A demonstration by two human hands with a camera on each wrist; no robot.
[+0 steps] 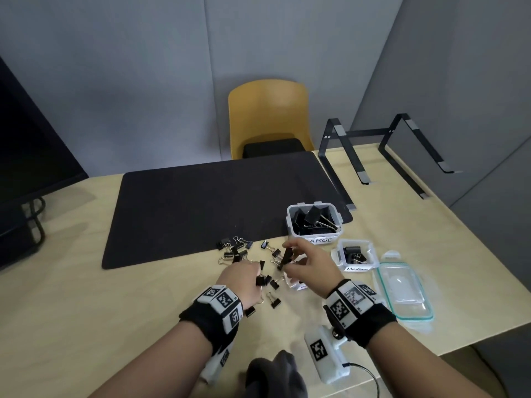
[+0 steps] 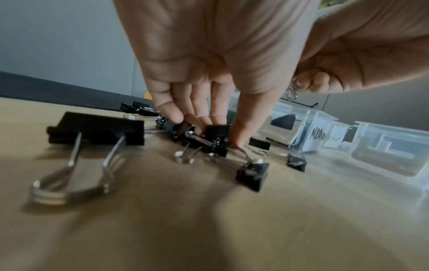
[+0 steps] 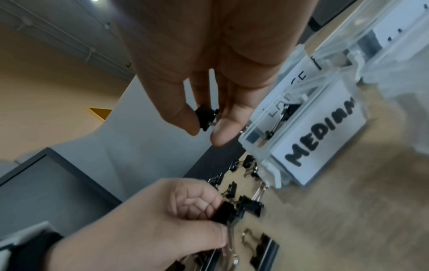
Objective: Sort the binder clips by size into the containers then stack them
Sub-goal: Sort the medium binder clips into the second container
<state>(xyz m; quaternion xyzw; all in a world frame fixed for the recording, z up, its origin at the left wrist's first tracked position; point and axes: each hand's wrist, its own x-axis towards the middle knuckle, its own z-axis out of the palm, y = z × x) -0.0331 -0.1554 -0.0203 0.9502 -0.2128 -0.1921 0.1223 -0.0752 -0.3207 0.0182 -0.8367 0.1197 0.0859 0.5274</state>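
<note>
Several black binder clips (image 1: 238, 249) lie scattered on the wooden table beside the black mat. My left hand (image 1: 253, 278) reaches down into the pile and pinches one clip (image 2: 217, 131) with its thumb and fingertips (image 2: 176, 117). My right hand (image 1: 290, 258) is raised above the table and pinches a small black clip (image 3: 205, 117). A clear tub labelled LARGE (image 1: 314, 239) holds big clips. A tub labelled Medium (image 1: 356, 268) holds a few. A third tub with a bold MEDIUM label (image 3: 320, 135) sits under my right hand, mostly hidden in the head view.
A clear lid (image 1: 402, 288) lies right of the tubs. A black mat (image 1: 215, 202) covers the table's middle, with a laptop stand (image 1: 382, 150) at the far right and a monitor (image 1: 28, 153) at left. A yellow chair (image 1: 267, 116) stands behind. A grey glove (image 1: 275, 372) lies at the front edge.
</note>
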